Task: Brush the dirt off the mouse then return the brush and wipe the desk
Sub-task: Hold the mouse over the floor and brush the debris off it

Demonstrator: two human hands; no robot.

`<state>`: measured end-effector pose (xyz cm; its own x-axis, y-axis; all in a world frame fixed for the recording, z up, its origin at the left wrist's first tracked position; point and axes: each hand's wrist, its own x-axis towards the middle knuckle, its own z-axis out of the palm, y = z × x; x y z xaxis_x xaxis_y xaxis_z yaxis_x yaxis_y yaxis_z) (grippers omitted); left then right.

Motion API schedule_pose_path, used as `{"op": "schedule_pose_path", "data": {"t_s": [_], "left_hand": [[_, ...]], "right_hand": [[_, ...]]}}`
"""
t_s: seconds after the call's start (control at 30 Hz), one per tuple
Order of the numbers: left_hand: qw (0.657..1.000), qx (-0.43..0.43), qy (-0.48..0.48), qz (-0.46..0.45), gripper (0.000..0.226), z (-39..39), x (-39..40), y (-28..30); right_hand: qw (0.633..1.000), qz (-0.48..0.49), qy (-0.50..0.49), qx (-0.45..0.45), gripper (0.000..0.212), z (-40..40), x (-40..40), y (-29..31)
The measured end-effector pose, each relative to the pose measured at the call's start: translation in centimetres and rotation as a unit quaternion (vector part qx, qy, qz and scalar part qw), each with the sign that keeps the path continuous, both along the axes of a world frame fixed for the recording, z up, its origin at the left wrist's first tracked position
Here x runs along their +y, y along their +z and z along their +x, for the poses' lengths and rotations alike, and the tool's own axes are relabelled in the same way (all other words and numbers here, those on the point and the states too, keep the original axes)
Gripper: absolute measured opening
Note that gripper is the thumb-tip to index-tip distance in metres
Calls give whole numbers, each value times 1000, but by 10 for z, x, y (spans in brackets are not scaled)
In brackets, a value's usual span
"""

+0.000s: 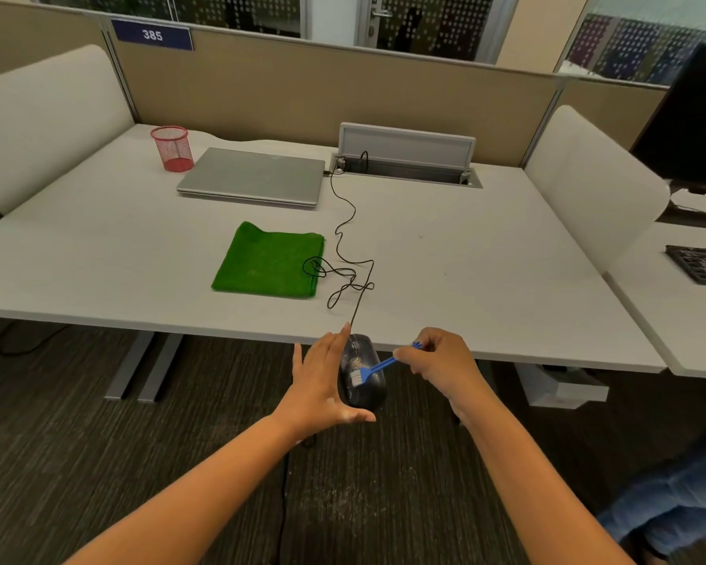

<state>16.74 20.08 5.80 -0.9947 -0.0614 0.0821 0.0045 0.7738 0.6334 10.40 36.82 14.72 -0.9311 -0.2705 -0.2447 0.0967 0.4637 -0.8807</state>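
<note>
My left hand (323,381) holds a black wired mouse (365,389) off the desk's front edge, above the carpet, fingers stretched along its left side and thumb under its near end. Pale dirt specks sit on the mouse's top. My right hand (437,360) pinches a small blue brush (378,367) by its handle; its white bristles rest on the mouse's top. The mouse cable (345,238) loops back over the white desk (465,258). A folded green cloth (268,261) lies flat on the desk, left of the cable loops.
A closed silver laptop (253,175) lies behind the cloth, with a red mesh cup (172,148) at its left. An open cable hatch (404,165) sits at the desk's back. A keyboard (699,265) and a monitor (689,124) stand on the neighbouring desk at right.
</note>
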Motion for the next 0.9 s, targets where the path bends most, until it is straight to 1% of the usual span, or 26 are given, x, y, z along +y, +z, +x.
{"op": "schedule_pose_path", "data": {"t_s": [0.13, 0.27, 0.4, 0.47, 0.57, 0.63, 0.77, 0.9], "left_hand": [[1000, 1, 0, 1, 128, 1, -1, -1], [1000, 0, -1, 1, 128, 2, -2, -2], [1000, 1, -4, -4, 127, 1, -1, -2], [1000, 2, -5, -7, 128, 0, 0, -3], [1000, -3, -5, -12, 129, -2, 0, -5], [1000, -6, -4, -16, 129, -3, 0, -6], [1000, -13, -7, -24, 128, -4, 0, -5], [1000, -19, -7, -23, 129, -4, -1, -7]], "right_hand": [[999, -18, -29, -23, 25, -6, 11, 2], [997, -31, -61, -25, 31, -12, 20, 0], [996, -49, -62, -30, 31, -12, 18, 1], [996, -58, -47, -39, 30, -9, 13, 2], [998, -46, -7, -38, 29, -2, 4, 0], [999, -25, 23, -21, 28, 2, -1, -2], [995, 48, 86, 31, 25, 10, -6, -4], [987, 79, 125, 63, 26, 14, -10, -1]]}}
